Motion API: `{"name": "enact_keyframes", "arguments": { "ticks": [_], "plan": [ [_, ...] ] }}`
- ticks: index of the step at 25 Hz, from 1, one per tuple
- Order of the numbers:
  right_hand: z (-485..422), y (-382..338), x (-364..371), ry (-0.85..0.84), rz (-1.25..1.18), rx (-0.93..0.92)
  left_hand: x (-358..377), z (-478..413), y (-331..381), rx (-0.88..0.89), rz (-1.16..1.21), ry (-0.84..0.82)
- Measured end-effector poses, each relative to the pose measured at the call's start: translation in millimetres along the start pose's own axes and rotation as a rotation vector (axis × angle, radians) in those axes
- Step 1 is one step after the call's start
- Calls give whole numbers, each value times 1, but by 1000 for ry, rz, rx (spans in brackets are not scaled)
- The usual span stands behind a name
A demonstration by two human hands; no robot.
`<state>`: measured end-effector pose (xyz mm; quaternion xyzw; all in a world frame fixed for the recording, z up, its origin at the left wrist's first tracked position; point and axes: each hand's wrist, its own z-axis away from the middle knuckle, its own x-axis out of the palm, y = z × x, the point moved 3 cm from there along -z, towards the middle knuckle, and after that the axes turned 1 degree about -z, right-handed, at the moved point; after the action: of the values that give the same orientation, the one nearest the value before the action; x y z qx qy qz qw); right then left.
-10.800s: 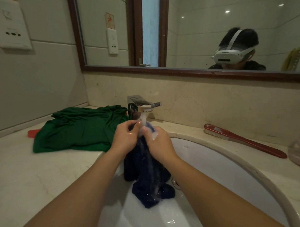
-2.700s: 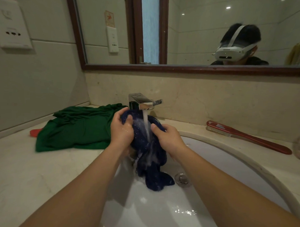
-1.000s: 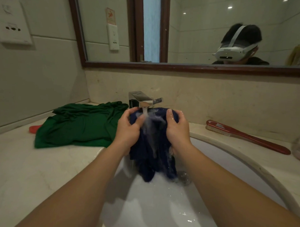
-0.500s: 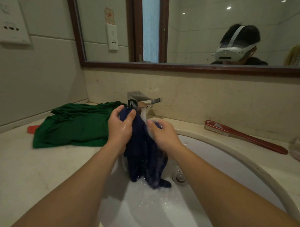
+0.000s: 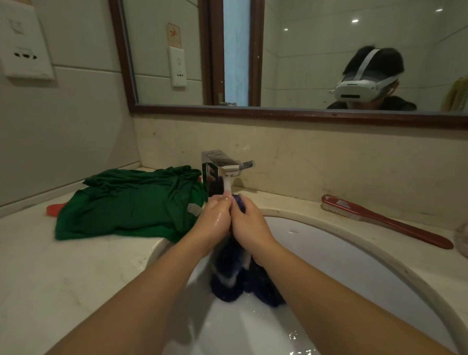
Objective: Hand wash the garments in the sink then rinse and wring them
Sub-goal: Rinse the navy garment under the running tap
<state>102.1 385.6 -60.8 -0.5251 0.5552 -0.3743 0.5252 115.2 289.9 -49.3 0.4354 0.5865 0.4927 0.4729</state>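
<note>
Both hands are closed on one piece of cloth: the left hand (image 5: 216,219) and the right hand (image 5: 248,223) sit knuckle to knuckle, touching, directly under the faucet (image 5: 218,164), fingers curled round the bunched top of a dark blue garment (image 5: 228,274). A stream of water (image 5: 227,184) falls from the spout onto the fingertips and the small blue fold showing between them. The rest of the cloth hangs below the wrists into the white sink (image 5: 338,263), its lower end resting on the wet basin. Pale streaks show on the hanging part; whether they are suds or running water I cannot tell. I judge this to be the rinse of the blue piece, the cloth being squeezed under the stream, which puts the task somewhere in its middle. A green garment (image 5: 131,204) lies crumpled on the counter (image 5: 38,276) just left of the faucet, its near edge at the sink rim beside the left wrist; whether it has been washed I cannot tell. The next move likely calls for feeding the hanging part up under the water, then gripping the cloth at two places apart and twisting it over the basin so the run-off lands in the sink. A red long-handled brush (image 5: 385,222) lies on the counter to the right, well apart from the hands.
</note>
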Motion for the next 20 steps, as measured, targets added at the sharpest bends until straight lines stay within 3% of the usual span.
{"name": "enact_keyframes", "arguments": {
  "ticks": [2, 5, 9, 12, 17, 20],
  "plan": [
    [-4, 7, -5, 47, 41, -14, -3, -1, 4, 134, -129, -38],
    [-5, 10, -13, 54, -18, -12, -17, -4, 9, 373, -327, 73],
    [-7, -7, -16, 4, -284, 26, -18, -1, 9, 280, -191, 68],
    [-11, -10, -21, 7, -427, 57, -11, 7, 12, 289, -253, 13],
    [-14, -1, -25, 76, 12, -62, -18, -1, 6, 385, -421, 148],
    [-9, 9, -17, -7, 149, -27, -23, -7, 7, 402, -382, 238]
  ]
}}
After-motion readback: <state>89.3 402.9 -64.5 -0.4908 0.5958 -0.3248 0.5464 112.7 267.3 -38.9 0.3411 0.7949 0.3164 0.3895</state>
